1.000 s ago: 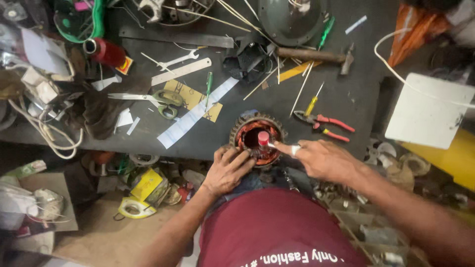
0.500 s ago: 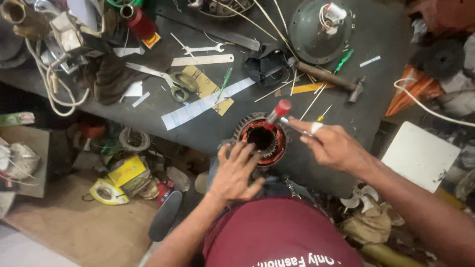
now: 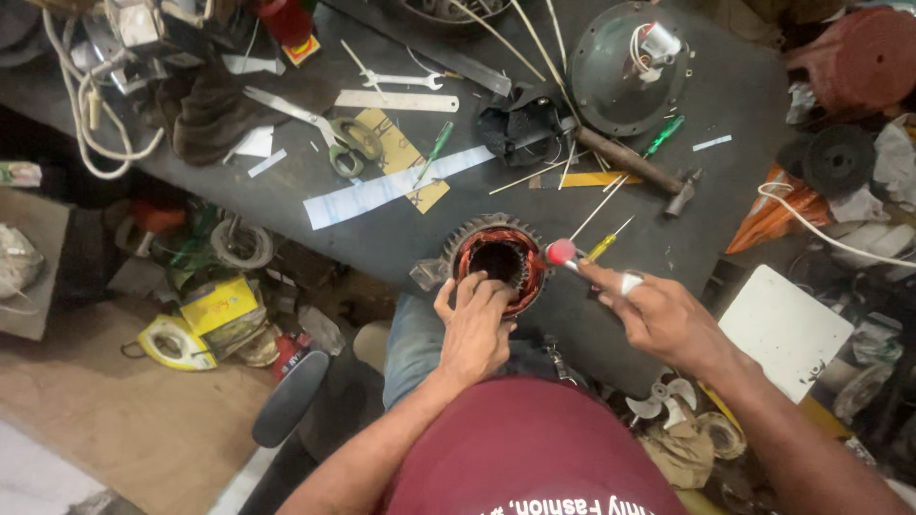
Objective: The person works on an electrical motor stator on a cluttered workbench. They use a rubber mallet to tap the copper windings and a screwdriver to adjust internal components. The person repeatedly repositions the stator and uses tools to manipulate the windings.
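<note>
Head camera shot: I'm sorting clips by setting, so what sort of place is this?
Probably a small motor repair workshop. A copper-wound stator sits at the bench edge under the left hand, with a hammer, scissors and a spanner scattered behind.

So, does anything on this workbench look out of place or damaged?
Nothing looks broken. The motor stator sits at the very front edge of the dark bench, steadied by the left hand; the right hand holds a red-tipped tool beside it. Tools, paper strips and thin sticks lie scattered behind.
</note>
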